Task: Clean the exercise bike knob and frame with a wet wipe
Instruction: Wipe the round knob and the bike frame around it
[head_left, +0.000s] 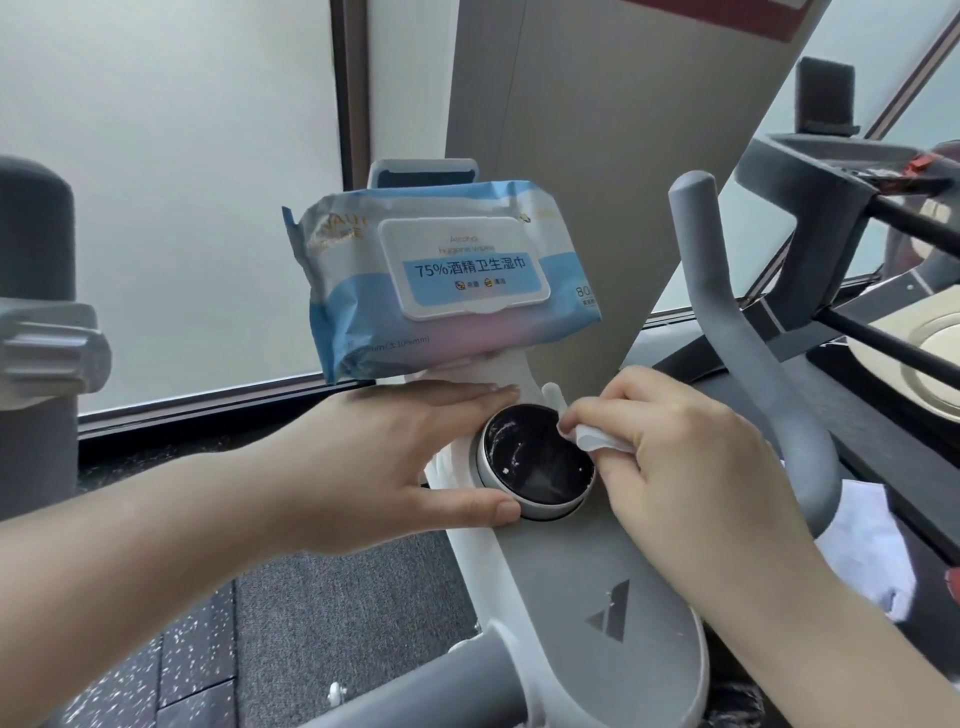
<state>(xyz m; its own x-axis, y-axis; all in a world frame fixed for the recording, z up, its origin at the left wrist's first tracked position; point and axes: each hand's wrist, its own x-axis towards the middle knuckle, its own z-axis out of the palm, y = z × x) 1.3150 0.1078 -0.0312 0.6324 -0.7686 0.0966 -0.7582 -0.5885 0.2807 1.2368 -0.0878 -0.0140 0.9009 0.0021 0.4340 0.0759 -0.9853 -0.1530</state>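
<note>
We braced our left hand (395, 457), fingers straight, around the round black silver-rimmed knob (535, 457) on the grey frame (587, 582); our right hand (675, 457) pinched a white wet wipe (597, 436), frosted windows (171, 182) behind

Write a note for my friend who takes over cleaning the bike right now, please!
Left hand: fingers straight, thumb and fingers against the sides of the knob, steadying it.
Right hand: pinches the folded wipe at the knob's right edge.
The pack of wipes, lid closed, sits on the holder above the knob.
Done: nothing is finished; the knob's black face shows white smears.
Left: finish the knob, then wipe the grey frame.
</note>
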